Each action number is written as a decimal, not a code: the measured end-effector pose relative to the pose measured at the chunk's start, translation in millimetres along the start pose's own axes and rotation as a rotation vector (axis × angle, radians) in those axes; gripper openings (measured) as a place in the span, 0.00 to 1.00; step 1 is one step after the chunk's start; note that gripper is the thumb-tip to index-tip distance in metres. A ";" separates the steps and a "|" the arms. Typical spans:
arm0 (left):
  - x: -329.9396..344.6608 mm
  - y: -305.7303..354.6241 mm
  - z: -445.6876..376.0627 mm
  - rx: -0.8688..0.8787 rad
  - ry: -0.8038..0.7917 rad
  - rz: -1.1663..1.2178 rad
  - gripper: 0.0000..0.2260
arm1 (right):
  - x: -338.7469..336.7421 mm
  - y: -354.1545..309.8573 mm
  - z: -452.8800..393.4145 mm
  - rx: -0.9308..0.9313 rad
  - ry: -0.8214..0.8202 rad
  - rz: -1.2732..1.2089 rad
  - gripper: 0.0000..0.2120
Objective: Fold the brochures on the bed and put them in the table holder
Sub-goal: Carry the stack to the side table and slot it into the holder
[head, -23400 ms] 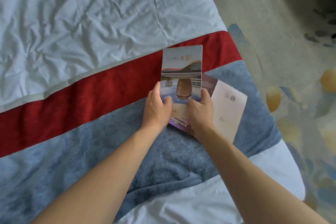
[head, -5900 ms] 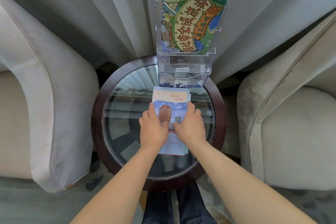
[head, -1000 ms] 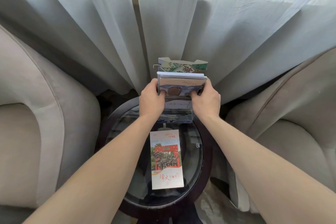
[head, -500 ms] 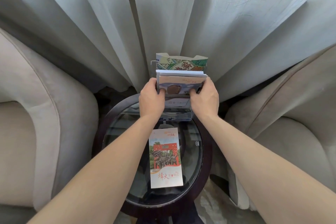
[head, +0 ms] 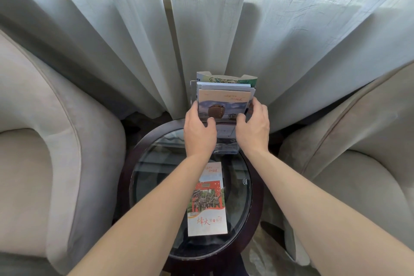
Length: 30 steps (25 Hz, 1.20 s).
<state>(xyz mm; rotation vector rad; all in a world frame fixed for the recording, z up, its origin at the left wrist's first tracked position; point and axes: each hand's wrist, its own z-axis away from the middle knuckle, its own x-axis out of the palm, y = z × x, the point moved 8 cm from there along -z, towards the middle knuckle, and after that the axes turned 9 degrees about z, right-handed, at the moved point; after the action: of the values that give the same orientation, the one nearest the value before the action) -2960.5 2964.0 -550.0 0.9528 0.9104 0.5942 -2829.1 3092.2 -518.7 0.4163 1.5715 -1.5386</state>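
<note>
While both arms reach to the frame's centre, the left hand [head: 198, 128] and right hand [head: 254, 126] pinch the stack of folded paper brochures [head: 224, 105] by its sides, fingers curled round its edges, standing it in the clear plastic table holder [head: 226, 149]. Below, one red-and-white brochure [head: 207, 200] lies flat on the round glass worktop [head: 152, 177], between two beige armchairs [head: 44, 152].

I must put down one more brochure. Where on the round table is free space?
Bare glass lies left of the flat brochure, and a narrower strip right of it. The far edge is crowded: holder, left hand, right hand.
</note>
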 end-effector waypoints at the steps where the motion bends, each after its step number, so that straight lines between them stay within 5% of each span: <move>1: 1.7 1.1 0.3 -0.015 0.002 0.015 0.27 | 0.7 -0.5 0.2 0.002 -0.006 0.002 0.23; 20: 13.2 14.1 -4.3 -0.031 -0.127 0.047 0.26 | 9.9 2.2 1.6 0.128 -0.067 -0.189 0.26; 23: 23.6 13.9 -8.9 -0.002 -0.205 -0.132 0.25 | 16.1 13.5 -0.4 0.146 -0.077 -0.051 0.32; 30: 39.5 4.8 2.7 0.259 -0.352 -0.750 0.20 | 82.8 46.0 32.2 -0.101 -0.643 0.513 0.34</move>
<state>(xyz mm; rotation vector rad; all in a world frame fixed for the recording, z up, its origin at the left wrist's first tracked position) -2938.4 2995.6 -560.3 0.8269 0.9508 -0.3275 -2830.0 3043.3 -606.0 0.2089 0.9381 -1.0421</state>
